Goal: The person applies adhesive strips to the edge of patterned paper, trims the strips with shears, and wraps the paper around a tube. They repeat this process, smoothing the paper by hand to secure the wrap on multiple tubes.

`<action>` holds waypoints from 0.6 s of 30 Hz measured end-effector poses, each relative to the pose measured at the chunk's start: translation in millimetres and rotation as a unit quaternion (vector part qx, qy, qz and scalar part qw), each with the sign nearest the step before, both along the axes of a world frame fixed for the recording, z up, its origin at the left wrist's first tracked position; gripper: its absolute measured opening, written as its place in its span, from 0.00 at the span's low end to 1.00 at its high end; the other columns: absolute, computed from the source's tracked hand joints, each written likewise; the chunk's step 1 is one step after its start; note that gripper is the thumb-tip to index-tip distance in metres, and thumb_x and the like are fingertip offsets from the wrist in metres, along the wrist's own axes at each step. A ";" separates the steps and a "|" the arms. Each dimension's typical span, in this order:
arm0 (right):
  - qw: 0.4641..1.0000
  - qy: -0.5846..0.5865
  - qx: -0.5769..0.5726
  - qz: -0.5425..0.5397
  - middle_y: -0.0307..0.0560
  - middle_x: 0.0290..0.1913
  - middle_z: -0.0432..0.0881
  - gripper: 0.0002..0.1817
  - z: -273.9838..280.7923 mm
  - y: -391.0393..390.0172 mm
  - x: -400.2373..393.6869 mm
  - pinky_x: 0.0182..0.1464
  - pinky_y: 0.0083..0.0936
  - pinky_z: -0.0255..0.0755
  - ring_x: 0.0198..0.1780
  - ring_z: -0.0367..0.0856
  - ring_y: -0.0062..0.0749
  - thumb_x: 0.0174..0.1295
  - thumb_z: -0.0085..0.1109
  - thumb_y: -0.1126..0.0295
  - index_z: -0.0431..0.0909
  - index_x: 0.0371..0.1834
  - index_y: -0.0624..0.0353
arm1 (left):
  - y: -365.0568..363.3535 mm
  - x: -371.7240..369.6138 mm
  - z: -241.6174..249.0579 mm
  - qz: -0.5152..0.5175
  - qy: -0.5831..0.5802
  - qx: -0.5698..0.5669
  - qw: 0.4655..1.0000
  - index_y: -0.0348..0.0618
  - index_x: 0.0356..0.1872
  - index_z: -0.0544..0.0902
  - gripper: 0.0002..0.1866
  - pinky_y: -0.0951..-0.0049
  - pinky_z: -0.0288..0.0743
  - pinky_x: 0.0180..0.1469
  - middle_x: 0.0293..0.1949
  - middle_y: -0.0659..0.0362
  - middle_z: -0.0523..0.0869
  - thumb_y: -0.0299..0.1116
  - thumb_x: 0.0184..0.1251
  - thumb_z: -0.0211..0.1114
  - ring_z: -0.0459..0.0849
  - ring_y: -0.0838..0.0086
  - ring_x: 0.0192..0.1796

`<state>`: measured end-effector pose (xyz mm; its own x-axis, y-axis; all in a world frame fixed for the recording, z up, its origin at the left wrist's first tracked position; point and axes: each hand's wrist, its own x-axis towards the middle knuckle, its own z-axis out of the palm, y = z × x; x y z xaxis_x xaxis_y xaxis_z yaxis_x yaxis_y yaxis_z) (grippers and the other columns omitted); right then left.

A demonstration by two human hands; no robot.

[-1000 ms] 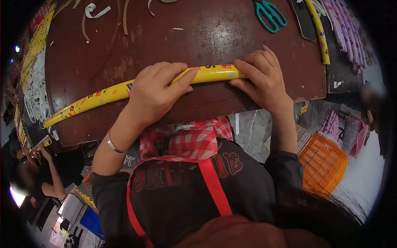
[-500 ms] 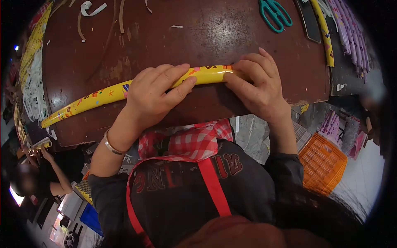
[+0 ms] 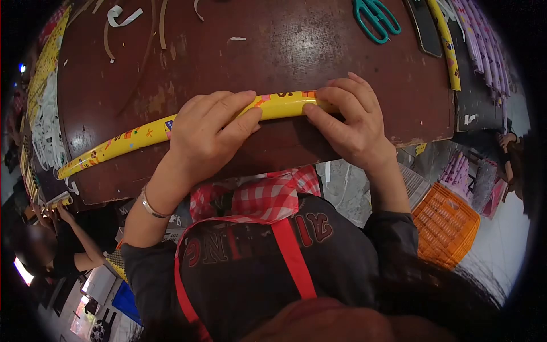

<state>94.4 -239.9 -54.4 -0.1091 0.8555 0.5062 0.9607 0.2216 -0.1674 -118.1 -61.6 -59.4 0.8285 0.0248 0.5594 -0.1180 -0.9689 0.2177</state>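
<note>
A long yellow printed roll (image 3: pixel 137 137) lies across the front part of the dark red table (image 3: pixel 228 62), its left end near the table's left edge. My left hand (image 3: pixel 211 125) grips the roll around its middle, thumb on the near side and fingers over the top. Near the roll's right end, my right hand (image 3: pixel 352 117) holds it between thumb and fingers; that end is hidden under the hand. Between my hands a stretch of the shiny printed surface shows.
Teal scissors (image 3: pixel 377 20) lie at the back right, beside a dark flat object (image 3: pixel 424 28) and another yellow roll (image 3: pixel 446 45). Purple rolls (image 3: pixel 484 45) are far right. White strips (image 3: pixel 48 134) hang at left. An orange crate (image 3: pixel 446 225) stands below right. A co-worker (image 3: pixel 85 251) is at lower left.
Both my hands have shifted slightly left, still on the roll. The roll's print between them has turned or moved a little. A person's hand now shows at the far right.
</note>
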 end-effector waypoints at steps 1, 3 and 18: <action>1.000 0.000 0.000 0.000 0.42 0.45 0.82 0.15 -1.0 -0.5 -0.1 0.60 0.49 0.75 0.51 0.81 0.41 0.48 0.70 0.71 0.86 0.42 0.49 | -1.1 2.3 3.7 0.000 0.017 -0.017 1.000 0.47 0.49 0.84 0.20 0.67 0.77 0.36 0.47 0.56 0.86 0.31 0.51 0.72 0.86 0.65 0.40; 1.000 0.008 0.000 0.006 0.43 0.46 0.82 0.14 -2.6 -0.8 -0.7 0.59 0.48 0.75 0.51 0.81 0.42 0.49 0.69 0.71 0.86 0.42 0.50 | -5.7 9.0 12.1 0.001 0.034 -0.034 0.999 0.47 0.49 0.84 0.21 0.66 0.77 0.37 0.46 0.57 0.85 0.31 0.50 0.73 0.86 0.65 0.40; 1.000 0.024 0.010 0.001 0.44 0.48 0.82 0.17 -9.5 -0.3 2.9 0.58 0.45 0.76 0.51 0.81 0.41 0.50 0.62 0.68 0.84 0.46 0.49 | -5.2 16.4 6.3 -0.026 0.053 0.014 0.998 0.53 0.53 0.82 0.20 0.68 0.78 0.38 0.48 0.56 0.84 0.30 0.57 0.66 0.84 0.65 0.41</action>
